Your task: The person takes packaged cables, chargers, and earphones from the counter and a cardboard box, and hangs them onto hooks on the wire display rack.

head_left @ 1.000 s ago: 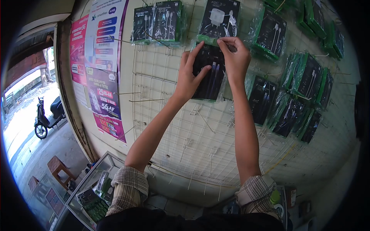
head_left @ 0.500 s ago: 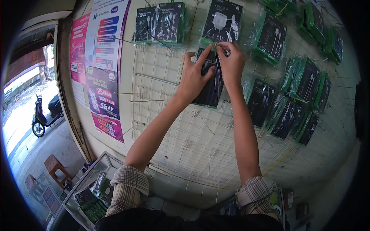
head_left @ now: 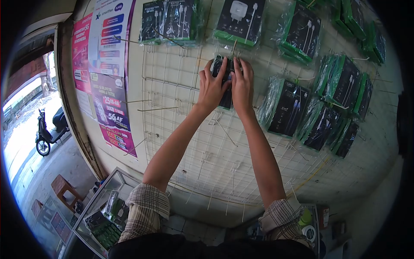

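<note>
L. hand (head_left: 210,90) spread, fingers over front of dark pkg (head_left: 225,99); R. hand (head_left: 242,88) bent along its R side, grip unclear. R.'s pinch at top edge had gone; pkg sat farther back under hook (head_left: 234,48), below charger box (head_left: 239,20): prob. hung, being settled agst. wire grid (head_left: 185,80).

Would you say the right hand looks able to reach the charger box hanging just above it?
Probably yes: the right hand, on a black package, is just below the charger box, whose front looks unobstructed.
</note>
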`<control>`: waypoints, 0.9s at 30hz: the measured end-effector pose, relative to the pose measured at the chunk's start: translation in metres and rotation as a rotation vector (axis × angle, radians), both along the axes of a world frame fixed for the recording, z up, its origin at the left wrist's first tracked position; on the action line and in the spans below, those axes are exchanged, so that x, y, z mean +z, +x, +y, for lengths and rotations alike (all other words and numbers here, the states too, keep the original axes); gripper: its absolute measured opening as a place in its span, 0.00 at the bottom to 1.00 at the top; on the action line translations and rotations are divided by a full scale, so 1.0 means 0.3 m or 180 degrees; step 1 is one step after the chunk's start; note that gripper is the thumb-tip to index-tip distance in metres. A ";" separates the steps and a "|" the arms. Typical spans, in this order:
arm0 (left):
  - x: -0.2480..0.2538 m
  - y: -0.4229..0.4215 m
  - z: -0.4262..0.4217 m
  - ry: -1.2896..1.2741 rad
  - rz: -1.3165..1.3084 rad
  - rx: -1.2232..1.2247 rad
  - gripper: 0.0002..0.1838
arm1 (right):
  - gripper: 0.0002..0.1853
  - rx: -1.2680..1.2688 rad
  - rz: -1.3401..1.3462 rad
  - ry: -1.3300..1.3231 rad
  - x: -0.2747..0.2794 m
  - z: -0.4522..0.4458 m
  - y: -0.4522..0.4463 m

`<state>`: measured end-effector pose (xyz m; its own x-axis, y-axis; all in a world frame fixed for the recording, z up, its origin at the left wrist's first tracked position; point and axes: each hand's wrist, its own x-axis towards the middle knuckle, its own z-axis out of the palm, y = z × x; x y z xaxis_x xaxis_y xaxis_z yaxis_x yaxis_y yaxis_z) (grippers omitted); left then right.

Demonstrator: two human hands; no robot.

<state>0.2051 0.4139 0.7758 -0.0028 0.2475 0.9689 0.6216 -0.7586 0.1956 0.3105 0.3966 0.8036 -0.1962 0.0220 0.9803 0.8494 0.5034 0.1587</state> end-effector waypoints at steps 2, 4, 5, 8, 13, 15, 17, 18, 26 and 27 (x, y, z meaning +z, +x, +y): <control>-0.002 0.005 0.003 -0.0055 0.0020 0.0029 0.38 | 0.23 -0.0076 -0.0017 -0.0088 0.001 0.008 0.006; -0.023 -0.006 -0.026 -0.0130 0.0033 0.0079 0.38 | 0.23 -0.0131 -0.0045 -0.0195 -0.008 -0.034 -0.004; -0.039 -0.018 -0.044 -0.0068 0.0015 0.0041 0.37 | 0.24 -0.0227 0.0027 -0.0153 -0.016 -0.062 -0.006; -0.098 -0.100 -0.215 -0.0175 -0.0113 -0.0283 0.35 | 0.24 0.0184 0.0270 -0.0312 -0.067 -0.242 -0.044; -0.490 -0.332 -0.622 -0.0753 -0.0924 -0.0237 0.20 | 0.13 0.2197 0.0148 -0.2020 -0.468 -0.653 -0.161; -0.764 -0.418 -0.742 -0.1300 -0.1437 0.0122 0.16 | 0.12 0.2872 -0.0083 -0.3164 -0.746 -0.721 -0.244; -1.043 -0.501 -0.926 -0.2258 -0.2259 0.0475 0.13 | 0.10 0.2983 -0.0003 -0.3898 -1.147 -0.741 -0.319; -1.194 -0.536 -1.043 -0.2464 -0.2613 0.0736 0.12 | 0.09 0.2828 -0.0095 -0.4608 -1.357 -0.764 -0.320; -1.765 -0.564 -2.081 -0.3625 -0.4043 0.3808 0.11 | 0.11 0.0715 -0.3526 -0.6902 -2.321 -0.789 0.092; -1.802 -0.540 -2.151 -0.3221 -0.4466 0.4109 0.11 | 0.11 0.0690 -0.3405 -0.6982 -2.368 -0.766 0.109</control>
